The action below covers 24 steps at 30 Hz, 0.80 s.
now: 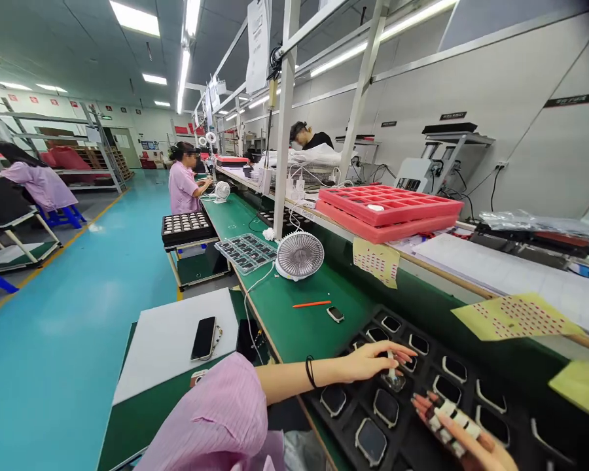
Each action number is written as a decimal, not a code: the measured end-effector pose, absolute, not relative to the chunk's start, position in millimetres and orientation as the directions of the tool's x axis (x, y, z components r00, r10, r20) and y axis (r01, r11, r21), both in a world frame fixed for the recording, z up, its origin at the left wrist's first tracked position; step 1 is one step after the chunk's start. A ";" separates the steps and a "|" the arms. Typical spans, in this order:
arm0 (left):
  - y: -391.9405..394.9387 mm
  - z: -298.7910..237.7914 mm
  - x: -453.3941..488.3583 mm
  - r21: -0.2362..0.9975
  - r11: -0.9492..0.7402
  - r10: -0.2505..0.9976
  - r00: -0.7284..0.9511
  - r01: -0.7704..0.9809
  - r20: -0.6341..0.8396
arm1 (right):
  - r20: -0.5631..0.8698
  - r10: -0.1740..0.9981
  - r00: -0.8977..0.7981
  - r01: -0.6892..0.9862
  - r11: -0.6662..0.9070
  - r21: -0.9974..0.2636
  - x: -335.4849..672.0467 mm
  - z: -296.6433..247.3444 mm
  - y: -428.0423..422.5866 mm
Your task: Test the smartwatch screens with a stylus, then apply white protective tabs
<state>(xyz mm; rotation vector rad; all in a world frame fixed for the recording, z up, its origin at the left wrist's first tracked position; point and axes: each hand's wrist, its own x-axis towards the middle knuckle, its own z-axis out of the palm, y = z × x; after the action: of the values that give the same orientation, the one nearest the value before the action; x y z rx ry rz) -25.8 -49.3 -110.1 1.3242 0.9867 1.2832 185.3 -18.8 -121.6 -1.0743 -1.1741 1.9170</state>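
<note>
My left hand (pixel 380 361) reaches over a black foam tray (pixel 341 428), thumb and fingers closed on a small, shiny, pale-framed watch case (pixel 394 381) that is tilted and partly hidden by the fingers. Square watch cases with dark faces and pale frames, such as this watch case (pixel 372 441), lie in the tray's pockets. At the lower right, my right hand (pixel 481 448) is curled around several small white-and-black pieces (pixel 451 418) in a row. Their exact kind is not clear. Another watch case (pixel 335 314) rests on the green bench beyond the tray.
An orange stick (pixel 311 304) and a white fan (pixel 300 255) are farther along the green bench (pixel 275 314). Red trays (pixel 387 209) are stacked on the shelf at right, with yellow sheets (pixel 515 315) hanging from its edge. A phone (pixel 203 338) lies on the left-hand cart. Co-workers sit beyond.
</note>
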 end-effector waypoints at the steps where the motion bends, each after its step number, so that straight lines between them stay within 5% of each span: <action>1: -54.4 -108.6 -24.1 0.982 -0.181 0.978 0.093 -0.048 0.185 | -0.305 0.853 -0.423 -0.146 -0.396 -0.906 184.3 -115.3 -21.5; 4: -66.5 -104.8 -17.0 0.973 -0.212 0.977 0.033 0.092 0.210 | -0.240 0.906 -0.350 -0.254 -0.338 -0.906 183.1 -96.8 -32.4; 11: -76.0 -101.6 3.1 0.955 -0.271 0.950 0.194 0.121 0.245 | -0.048 0.948 -0.314 -0.282 -0.141 -0.949 206.3 -72.4 -56.1; 24: -67.2 -133.9 55.0 0.862 -0.350 0.922 0.299 0.368 0.247 | -0.051 0.969 -0.243 -0.245 -0.112 -0.963 240.5 -91.1 -61.1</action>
<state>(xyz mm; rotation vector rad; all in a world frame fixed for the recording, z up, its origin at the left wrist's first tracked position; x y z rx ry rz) 55.0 -67.2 -133.9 1.8683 1.1514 1.0067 240.5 -61.1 -91.1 -0.9501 -1.1364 1.5546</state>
